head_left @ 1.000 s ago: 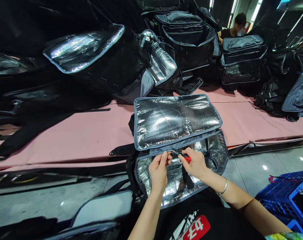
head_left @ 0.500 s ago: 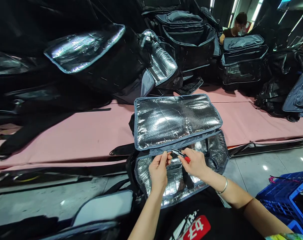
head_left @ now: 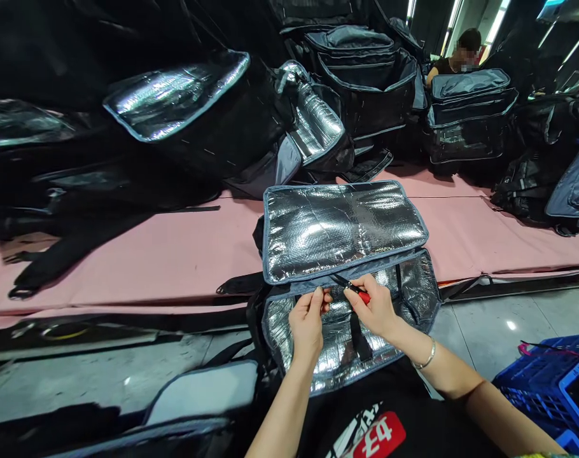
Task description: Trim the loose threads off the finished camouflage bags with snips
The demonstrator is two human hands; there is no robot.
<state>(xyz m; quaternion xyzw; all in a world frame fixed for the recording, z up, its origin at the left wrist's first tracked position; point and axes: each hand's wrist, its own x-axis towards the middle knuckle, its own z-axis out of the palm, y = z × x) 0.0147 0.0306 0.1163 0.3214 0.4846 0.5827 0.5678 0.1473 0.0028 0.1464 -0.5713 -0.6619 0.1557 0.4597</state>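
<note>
An open bag with a silver foil lining lies in front of me, its lid (head_left: 341, 229) folded back on the pink table. My right hand (head_left: 373, 305) is closed around a small cutting tool (head_left: 349, 285) with dark blades and a red handle. The blades point up and left toward the bag's grey-blue edge below the lid. Just left of the tool, my left hand (head_left: 310, 312) pinches at the same edge with thumb and fingers; what lies between the fingertips is too small to make out.
Black bags (head_left: 242, 127) with foil linings stand along the far side of the pink table (head_left: 184, 254). A person (head_left: 466, 51) is behind them at the upper right. A blue crate (head_left: 537, 369) sits at the lower right, and a bag with a pale panel (head_left: 203, 391) at the lower left.
The tool in my right hand has tilted and shifted slightly right, away from my left fingertips. My left hand keeps its pinch. The whole view has shifted a little.
</note>
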